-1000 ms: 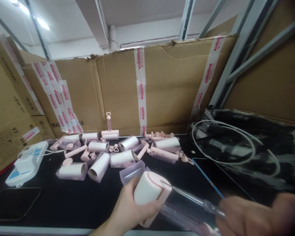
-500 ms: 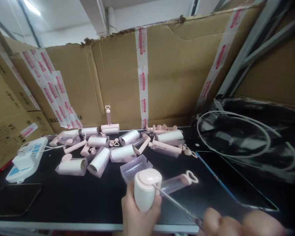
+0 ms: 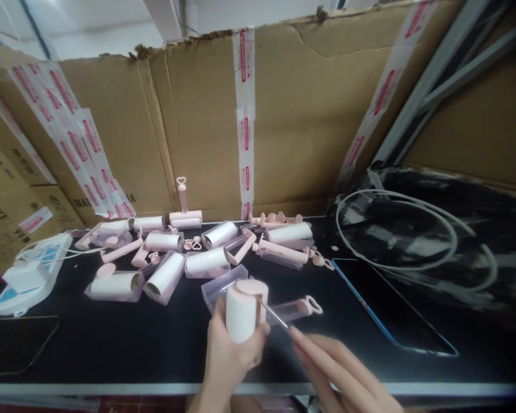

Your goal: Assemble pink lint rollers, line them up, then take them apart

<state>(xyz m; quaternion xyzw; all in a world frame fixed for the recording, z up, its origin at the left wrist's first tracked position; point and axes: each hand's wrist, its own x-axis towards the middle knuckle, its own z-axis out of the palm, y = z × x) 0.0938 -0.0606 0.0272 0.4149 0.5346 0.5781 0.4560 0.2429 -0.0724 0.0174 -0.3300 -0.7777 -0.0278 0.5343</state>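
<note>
Upright in my left hand (image 3: 230, 361) is a lint roller (image 3: 241, 318), a white roll with a pale pink end cap and frame. My fingers wrap round its lower part. My right hand (image 3: 341, 367) grips a thin metal screwdriver (image 3: 276, 315), whose handle is hidden by the fingers. The tip touches or nearly touches the pink frame just under the cap; which of the two I cannot tell. Behind the roller lies an open translucent case (image 3: 226, 284). A clear tube with a heart-shaped loop (image 3: 294, 310) lies to its right.
Several white rolls in translucent cases (image 3: 167, 275) and pink frames (image 3: 279, 252) cover the table's back half. A power strip (image 3: 54, 269) and dark phone (image 3: 19, 344) lie left. At right are a tablet (image 3: 395, 310) and a coiled white cable (image 3: 451, 229). Cardboard (image 3: 198, 115) walls the back.
The right hand has come inward and left, closer to the lint roller, with the screwdriver now at a steeper slant. The roller has turned slightly in my left hand. The view has shifted.
</note>
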